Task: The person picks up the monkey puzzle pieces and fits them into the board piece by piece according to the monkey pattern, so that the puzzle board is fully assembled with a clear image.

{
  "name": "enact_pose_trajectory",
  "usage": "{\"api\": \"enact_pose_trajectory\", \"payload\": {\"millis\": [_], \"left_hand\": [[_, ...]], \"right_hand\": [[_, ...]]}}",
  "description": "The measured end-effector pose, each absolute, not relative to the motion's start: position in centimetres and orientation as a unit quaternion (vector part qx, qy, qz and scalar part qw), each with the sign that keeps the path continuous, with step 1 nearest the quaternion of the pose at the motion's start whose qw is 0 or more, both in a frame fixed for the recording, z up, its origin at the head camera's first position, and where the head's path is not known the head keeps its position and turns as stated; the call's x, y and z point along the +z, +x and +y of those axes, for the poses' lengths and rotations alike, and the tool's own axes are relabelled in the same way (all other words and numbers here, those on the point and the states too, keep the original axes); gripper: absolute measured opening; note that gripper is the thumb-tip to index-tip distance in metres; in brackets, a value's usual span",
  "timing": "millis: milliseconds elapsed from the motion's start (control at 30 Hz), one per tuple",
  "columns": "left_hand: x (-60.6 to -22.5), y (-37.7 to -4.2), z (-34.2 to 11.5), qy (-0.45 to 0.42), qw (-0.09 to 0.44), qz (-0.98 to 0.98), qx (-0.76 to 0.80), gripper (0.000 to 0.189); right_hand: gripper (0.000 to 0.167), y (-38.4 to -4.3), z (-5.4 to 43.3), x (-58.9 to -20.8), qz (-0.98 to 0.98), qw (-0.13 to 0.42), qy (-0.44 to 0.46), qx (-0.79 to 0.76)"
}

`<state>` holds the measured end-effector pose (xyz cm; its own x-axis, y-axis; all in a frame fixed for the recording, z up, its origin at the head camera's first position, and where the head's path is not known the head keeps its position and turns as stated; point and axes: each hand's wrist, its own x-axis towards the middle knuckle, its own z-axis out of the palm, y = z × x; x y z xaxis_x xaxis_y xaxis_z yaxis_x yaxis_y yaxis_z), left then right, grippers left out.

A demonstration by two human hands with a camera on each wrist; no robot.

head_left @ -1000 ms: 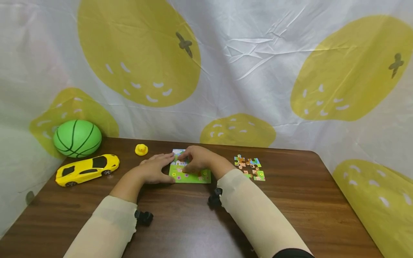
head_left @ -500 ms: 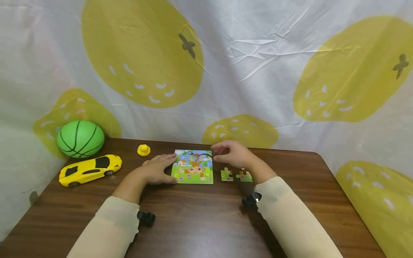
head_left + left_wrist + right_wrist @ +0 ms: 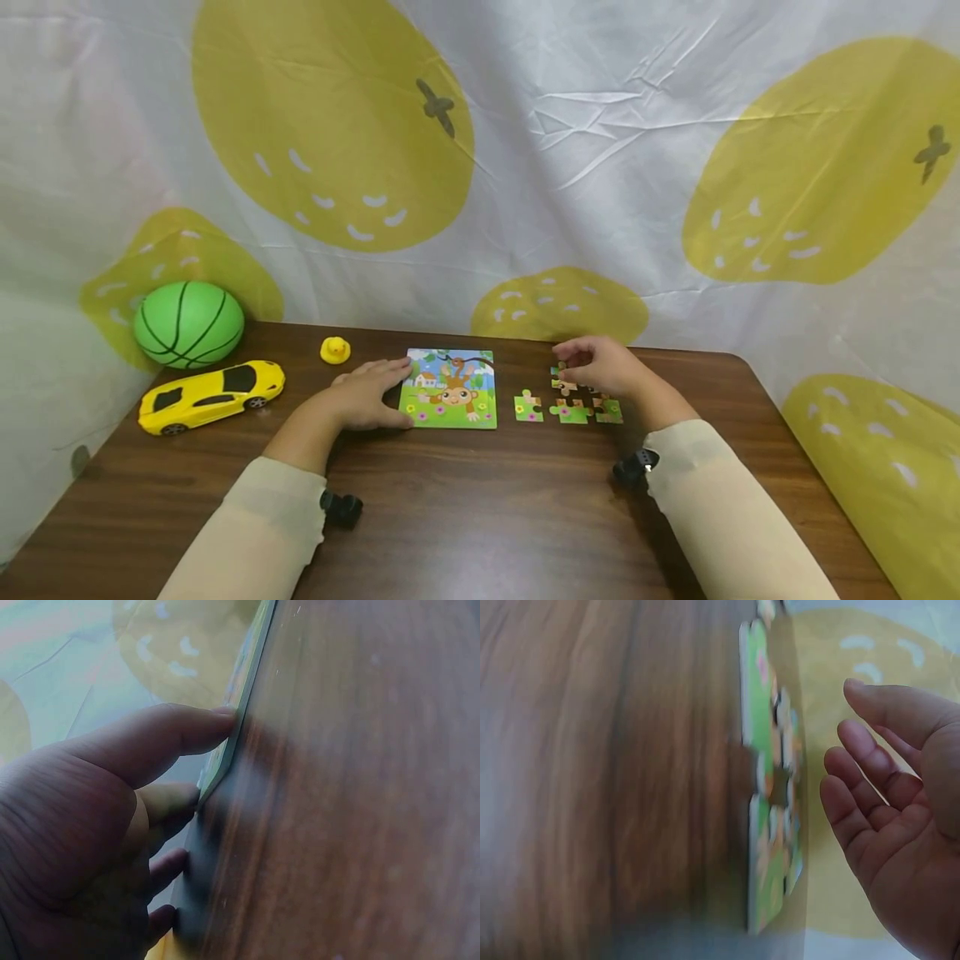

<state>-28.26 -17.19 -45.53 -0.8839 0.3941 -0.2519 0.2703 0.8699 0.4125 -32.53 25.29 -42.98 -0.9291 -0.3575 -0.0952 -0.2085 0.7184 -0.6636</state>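
Hovering over puzzle pieces (image 3: 573, 413), right grip (image 3: 602, 367) hangs apart; left grip (image 3: 366, 397), spread, touches the monkey board (image 3: 450, 395).

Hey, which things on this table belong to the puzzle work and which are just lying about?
Seem part of the work:
- square monkey picture
- puzzle pieces

Just lying about, it seems:
- green ball
- yellow toy car
- yellow toy duck

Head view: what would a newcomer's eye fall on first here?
Probably the large yellow fruit prints on the white cloth behind the table. Next might come the bright green basketball at the table's far left, with a yellow toy sports car in front. At the centre, the left hand touches a square monkey picture, with jigsaw pieces to its right.
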Motion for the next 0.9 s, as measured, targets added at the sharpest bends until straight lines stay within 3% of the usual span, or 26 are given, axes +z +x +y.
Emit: {"api": "enact_pose_trajectory", "payload": {"millis": [233,533,900], "left_hand": [[-45.5,-28.2,-17.1,0.17,0.169,0.952,0.192,0.101],[-45.5,-28.3,-17.1,0.168,0.171,0.951,0.196,0.101],[-45.6,-28.3,-17.2,0.171,0.17,0.951,0.193,0.1]], "right_hand": [[0.047,-32.8,27.0,-43.8,0.924,0.113,-0.155,-0.332],[0.057,-33.2,27.4,-44.2,0.924,0.162,-0.127,-0.322],[0.051,-33.7,27.2,-44.1,0.931,0.161,-0.127,-0.301]]}}
